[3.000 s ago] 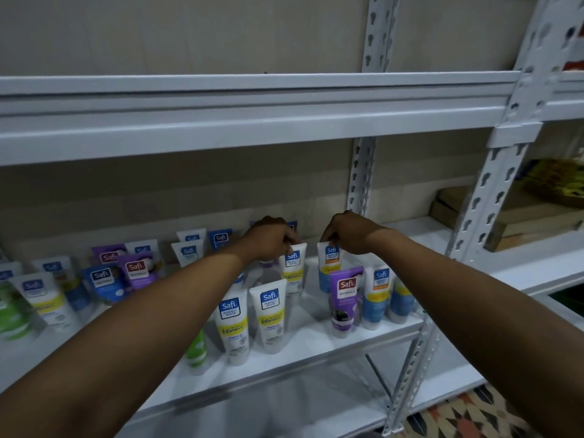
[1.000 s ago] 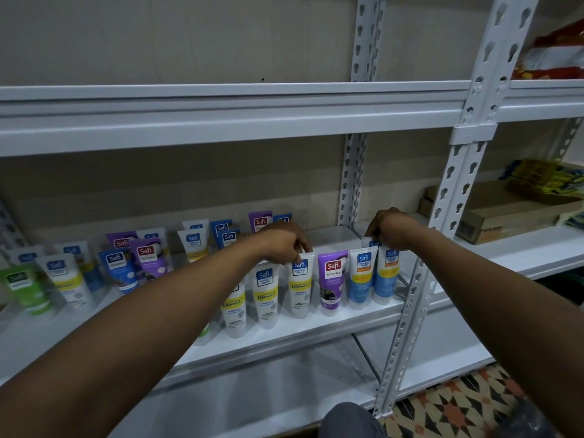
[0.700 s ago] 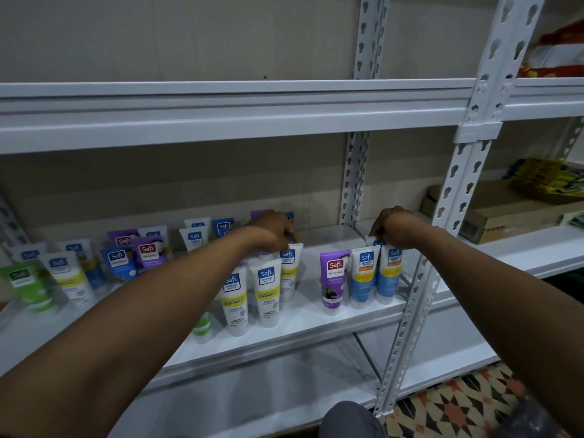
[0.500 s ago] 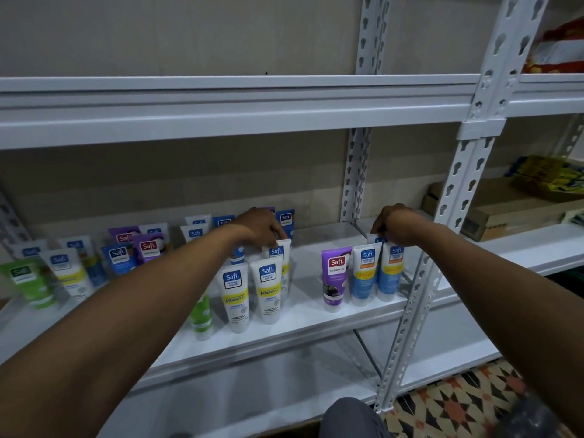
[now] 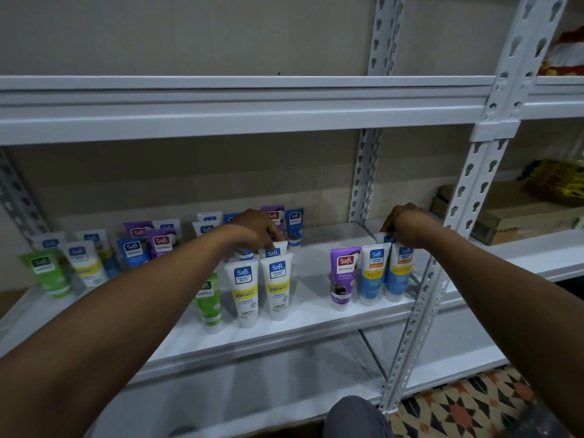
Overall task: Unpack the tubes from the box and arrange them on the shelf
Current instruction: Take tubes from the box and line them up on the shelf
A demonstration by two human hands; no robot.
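White metal shelf (image 5: 316, 314) crosses the middle of the frame. My left hand (image 5: 259, 230), at centre, pinches the top edge of a white tube (image 5: 274, 250) standing just behind two Vitamin C tubes (image 5: 278, 287). My right hand (image 5: 407, 227), right of centre, pinches the crimp of a back tube (image 5: 385, 239) behind two blue tubes (image 5: 373, 275), which stand beside a purple tube (image 5: 343, 276). More tubes (image 5: 85, 263) stand at left. A cardboard box (image 5: 521, 216) lies far right.
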